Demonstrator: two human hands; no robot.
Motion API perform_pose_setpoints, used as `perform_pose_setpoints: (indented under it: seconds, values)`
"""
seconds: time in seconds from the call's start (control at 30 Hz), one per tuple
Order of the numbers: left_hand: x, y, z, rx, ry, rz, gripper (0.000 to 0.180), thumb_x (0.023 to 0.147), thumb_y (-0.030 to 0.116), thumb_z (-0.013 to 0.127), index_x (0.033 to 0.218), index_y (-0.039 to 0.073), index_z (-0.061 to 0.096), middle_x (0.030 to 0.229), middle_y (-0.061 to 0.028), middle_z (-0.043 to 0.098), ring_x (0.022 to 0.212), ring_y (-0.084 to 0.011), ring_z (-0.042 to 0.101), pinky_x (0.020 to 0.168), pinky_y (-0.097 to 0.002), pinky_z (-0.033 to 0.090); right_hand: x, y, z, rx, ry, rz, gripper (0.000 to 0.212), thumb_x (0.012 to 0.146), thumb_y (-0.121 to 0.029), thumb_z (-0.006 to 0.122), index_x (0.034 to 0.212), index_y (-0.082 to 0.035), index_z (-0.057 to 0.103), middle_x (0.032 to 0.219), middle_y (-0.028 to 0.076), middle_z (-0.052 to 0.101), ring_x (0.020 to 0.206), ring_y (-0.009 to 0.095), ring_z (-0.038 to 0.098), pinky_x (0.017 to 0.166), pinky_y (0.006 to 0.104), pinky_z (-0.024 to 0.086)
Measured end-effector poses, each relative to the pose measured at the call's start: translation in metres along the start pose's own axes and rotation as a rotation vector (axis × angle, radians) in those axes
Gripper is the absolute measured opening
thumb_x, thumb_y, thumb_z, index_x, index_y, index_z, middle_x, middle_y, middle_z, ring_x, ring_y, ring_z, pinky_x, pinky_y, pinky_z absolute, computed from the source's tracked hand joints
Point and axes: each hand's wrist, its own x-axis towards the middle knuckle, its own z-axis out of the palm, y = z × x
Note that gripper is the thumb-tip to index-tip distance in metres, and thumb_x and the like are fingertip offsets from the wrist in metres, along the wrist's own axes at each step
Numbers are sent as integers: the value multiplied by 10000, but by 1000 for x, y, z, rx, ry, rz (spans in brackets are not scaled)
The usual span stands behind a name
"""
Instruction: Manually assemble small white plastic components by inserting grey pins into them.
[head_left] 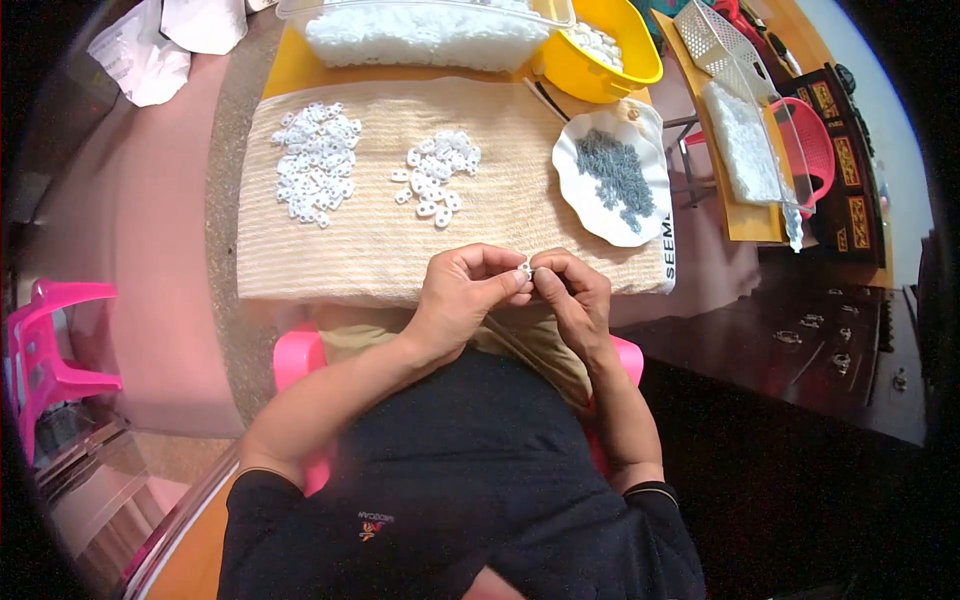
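Over the near edge of a cream striped towel (370,262), my two hands meet fingertip to fingertip. My left hand (452,300) pinches a small white plastic piece (526,267). From the other side, the thumb and forefinger of my right hand (577,298) close on the same piece; whether they also hold something smaller is hidden. Ahead lies a pile of white oval pieces with two holes (432,178). Further left spreads a larger pile of small white pieces with dark holes (315,165). At right, a white scalloped plate (566,200) bears many tiny grey parts (612,172).
Behind the towel stand a clear bin (430,68) of white pieces and a yellow basket (648,72). Farther right, another clear tub (745,150) sits on a narrow wooden table (752,228). A pink stool (60,380) is at left, dark carved furniture (760,330) at right.
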Motion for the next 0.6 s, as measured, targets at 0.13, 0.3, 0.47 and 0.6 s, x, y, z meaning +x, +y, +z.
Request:
perform_pose_setpoints:
  seconds: [0.13,0.3,0.47,0.6]
  values:
    - [-5,2,4,1,-19,33,158,871,11,630,1014,-54,606,903,-110,669,788,-139,651,731,-256,557,1,0,-3,3,-24,-88,152,946,-78,547,986,50,618,952,60,623,838,96,578,734,216,475]
    - [-15,16,15,-147,12,74,157,872,9,628,1022,-27,603,886,-93,665,786,-145,653,725,-253,559,3,-11,-6,88,-52,-29,191,941,-106,569,1034,57,607,970,76,629,790,101,598,707,222,498]
    - [-18,23,2,-137,189,245,165,869,-4,619,1028,-39,595,901,-97,654,785,-147,653,728,-254,566,25,-25,0,-124,-131,-142,138,899,-5,573,1020,51,610,852,60,607,720,101,593,633,227,485]
    - [-26,30,-20,-207,319,341,158,868,-13,617,1021,-45,593,911,-99,638,792,-147,648,737,-253,566,57,-28,22,-474,-143,-340,140,863,-18,609,999,4,632,833,79,619,711,141,607,631,258,476]
